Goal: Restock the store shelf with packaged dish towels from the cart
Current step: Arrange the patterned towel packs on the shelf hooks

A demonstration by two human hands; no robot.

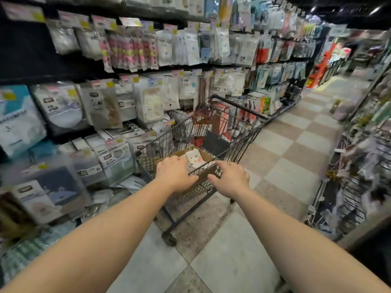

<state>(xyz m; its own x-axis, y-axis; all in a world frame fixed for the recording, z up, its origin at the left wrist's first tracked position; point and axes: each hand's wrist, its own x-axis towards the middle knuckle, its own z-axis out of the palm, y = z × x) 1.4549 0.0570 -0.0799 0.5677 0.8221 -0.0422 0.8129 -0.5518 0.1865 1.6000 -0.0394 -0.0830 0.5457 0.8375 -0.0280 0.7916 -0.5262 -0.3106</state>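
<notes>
Cart [211, 132] on checkered floor [296, 157] beside shelf [127, 98].

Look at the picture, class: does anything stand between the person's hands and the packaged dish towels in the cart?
Yes. Both the left hand and the right hand grip the cart rim, and the towels sit in a cardboard box just beyond. The rim and box wall lie between; the way over the top is open.

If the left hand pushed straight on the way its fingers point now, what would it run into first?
Probably the towel pack in the cardboard box. The left hand holds the cart rim, fingers aimed forward and right over the box. Depth is unclear.
</notes>
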